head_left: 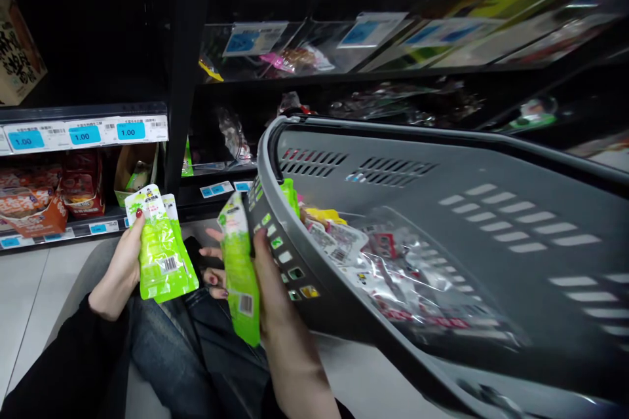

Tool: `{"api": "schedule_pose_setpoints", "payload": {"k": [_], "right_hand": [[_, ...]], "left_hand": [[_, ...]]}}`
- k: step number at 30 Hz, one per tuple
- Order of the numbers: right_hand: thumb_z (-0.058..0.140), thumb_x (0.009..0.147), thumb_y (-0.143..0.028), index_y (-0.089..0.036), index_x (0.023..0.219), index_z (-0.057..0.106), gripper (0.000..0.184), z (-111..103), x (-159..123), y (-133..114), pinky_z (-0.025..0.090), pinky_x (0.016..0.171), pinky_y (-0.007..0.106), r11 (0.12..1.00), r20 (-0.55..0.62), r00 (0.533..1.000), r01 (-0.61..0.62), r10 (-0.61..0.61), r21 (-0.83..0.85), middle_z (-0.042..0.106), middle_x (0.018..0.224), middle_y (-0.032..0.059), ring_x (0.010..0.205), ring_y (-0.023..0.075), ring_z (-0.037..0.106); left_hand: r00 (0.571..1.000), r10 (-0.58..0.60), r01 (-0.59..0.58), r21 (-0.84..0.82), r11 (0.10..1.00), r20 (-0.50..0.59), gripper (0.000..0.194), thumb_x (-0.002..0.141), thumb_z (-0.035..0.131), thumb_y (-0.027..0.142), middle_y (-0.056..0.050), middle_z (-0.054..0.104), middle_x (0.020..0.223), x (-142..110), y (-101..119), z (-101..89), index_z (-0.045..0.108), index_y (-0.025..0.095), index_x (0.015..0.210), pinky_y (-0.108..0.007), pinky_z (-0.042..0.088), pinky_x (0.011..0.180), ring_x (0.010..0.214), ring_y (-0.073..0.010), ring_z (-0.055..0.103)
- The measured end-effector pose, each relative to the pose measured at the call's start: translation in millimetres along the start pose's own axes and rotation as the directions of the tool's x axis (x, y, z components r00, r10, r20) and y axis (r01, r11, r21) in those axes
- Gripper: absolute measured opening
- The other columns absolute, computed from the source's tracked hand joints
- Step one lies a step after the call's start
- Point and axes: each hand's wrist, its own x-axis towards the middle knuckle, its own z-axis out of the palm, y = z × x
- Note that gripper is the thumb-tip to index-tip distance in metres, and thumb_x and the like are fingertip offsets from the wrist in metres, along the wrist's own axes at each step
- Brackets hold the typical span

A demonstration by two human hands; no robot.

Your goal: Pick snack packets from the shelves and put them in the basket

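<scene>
My left hand (119,267) grips at least two bright green snack packets (164,255) by their left edge, one overlapping the other, with a barcode facing me. Another green snack packet (240,275) is upright in my right hand (269,281), between the thumb and the fingers, beside the basket's outer wall. A grey shopping basket (491,163) stands tilted to the right of that hand. Inside it lie several clear and white snack packs (393,275), a yellow one (324,215) and a green one (289,196) at the near left end.
Black shelves with price labels (81,135) rise in front. Orange and red snack boxes (34,203) and an open carton (136,173) fill the bottom left shelf. Loose packets (299,60) lie behind clear dividers above the basket. Pale floor tiles (29,288) show at left.
</scene>
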Motion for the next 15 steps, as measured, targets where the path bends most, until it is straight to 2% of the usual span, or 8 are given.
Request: {"api": "schedule_pose_setpoints", "payload": {"k": [2,4,7,9,11,15], "right_hand": [[0.039,0.07,-0.075,-0.019,0.097,0.06,0.066,-2.1,4.8,4.9,0.032,0.037,0.023,0.999,-0.04,0.999,-0.016,0.014,-0.042,0.06,0.076,0.0055,0.05,0.0129,0.048],[0.051,0.068,-0.068,-0.018,0.084,0.062,0.054,-2.7,8.5,12.7,0.032,0.038,0.022,0.999,-0.012,1.0,-0.011,0.011,-0.045,0.058,0.07,0.003,0.048,0.0113,0.046],[0.07,0.063,-0.039,-0.019,0.075,0.062,0.024,-4.7,13.4,24.0,0.033,0.041,0.02,0.998,0.016,0.999,0.049,-0.048,-0.042,0.055,0.064,-0.0019,0.048,0.0086,0.044],[0.068,0.062,-0.03,-0.02,0.073,0.062,0.016,-7.8,17.0,27.2,0.035,0.041,0.021,0.996,0.01,0.997,0.073,-0.073,-0.057,0.056,0.062,-0.0027,0.048,0.0091,0.046],[0.062,0.066,-0.034,-0.02,0.071,0.062,0.016,-10.8,20.0,26.0,0.04,0.044,0.024,0.991,-0.001,0.995,0.097,-0.097,-0.095,0.06,0.062,-0.0008,0.05,0.0125,0.052],[0.053,0.071,-0.041,-0.018,0.079,0.065,0.027,-8.4,19.6,16.6,0.049,0.053,0.033,0.973,-0.001,0.993,0.116,-0.119,-0.199,0.067,0.063,0.0048,0.063,0.0228,0.064]], "left_hand": [[0.999,0.033,-0.034,-0.033,0.999,-0.023,0.026,0.087,0.047,0.029,-0.009,0.071,0.072,1.7,4.5,-1.2,0.062,0.009,0.093,-0.031,0.057,0.059,0.058,-0.0184,0.067],[0.998,0.055,-0.056,-0.042,0.998,-0.023,0.024,0.086,0.048,0.028,-0.008,0.071,0.073,3.7,8.4,-3.7,0.062,0.01,0.093,-0.031,0.057,0.06,0.06,-0.0186,0.067],[0.998,0.066,-0.066,-0.04,0.997,0.004,0.025,0.086,0.049,0.03,-0.009,0.072,0.077,7.0,11.6,-7.9,0.061,0.01,0.096,-0.031,0.057,0.062,0.063,-0.0194,0.068],[0.998,0.062,-0.061,-0.036,0.997,0.006,0.028,0.086,0.049,0.031,-0.011,0.072,0.08,8.4,12.2,-9.5,0.061,0.009,0.098,-0.032,0.057,0.064,0.064,-0.02,0.068],[0.999,0.051,-0.051,-0.041,0.998,-0.002,0.029,0.086,0.049,0.032,-0.011,0.072,0.081,8.5,12.3,-9.4,0.061,0.008,0.099,-0.033,0.057,0.066,0.065,-0.0199,0.068],[0.999,0.031,-0.03,-0.046,0.998,0.035,0.032,0.086,0.049,0.035,-0.011,0.072,0.081,3.7,14.1,-5.8,0.061,0.01,0.102,-0.033,0.057,0.069,0.068,-0.0202,0.069]]}}
